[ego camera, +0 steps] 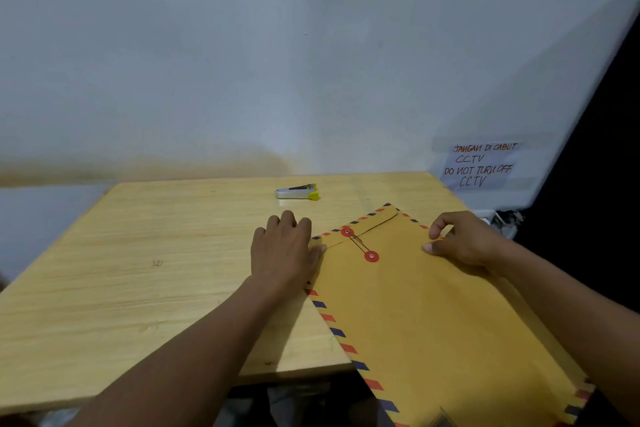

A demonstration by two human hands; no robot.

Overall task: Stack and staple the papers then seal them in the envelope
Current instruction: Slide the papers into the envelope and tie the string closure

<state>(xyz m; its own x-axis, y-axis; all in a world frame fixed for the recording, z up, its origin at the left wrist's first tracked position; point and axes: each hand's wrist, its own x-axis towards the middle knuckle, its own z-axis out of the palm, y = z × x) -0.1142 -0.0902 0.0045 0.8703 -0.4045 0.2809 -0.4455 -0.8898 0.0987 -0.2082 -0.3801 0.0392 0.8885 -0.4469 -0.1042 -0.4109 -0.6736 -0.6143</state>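
Two red tie discs [371,256] on the airmail-bordered manila envelope [433,305], one on the flap [370,220], one just below on the body, dark string [359,244] drawn between them. Flap folded down flat. No loose papers anywhere in sight, so presumably stacked, stapled and already inside, though not confirmable through the envelope. By that reading, nearly finished: only a last check of the winding, perhaps one more turn round the lower disc. Too small to tell how many turns, or how tight.

Envelope lying skewed across the right part of the wooden table [138,270], flap end away from the person, bottom end overhanging the near table edge.

At the envelope's upper left corner, left hand [282,246] palm down, fingers nearly straight and close together, mostly on bare wood, thumb resting on the envelope's edge. At the envelope's right edge, level with the discs, right hand [464,241] with fingers curled and thumb laid on the brown face, seemingly pinching that edge; underside contact hidden.

Beyond the envelope's flap end, well apart from it, small silver stapler [297,191] with a yellow tip, lying closed on the table. Farther off, past the envelope's upper right corner, handwritten CCTV notice [479,165] taped to the pale wall [311,62]. Nothing between hands and discs to obstruct. Sole hazard the overhang, with a slide off the near edge possible on careless release.
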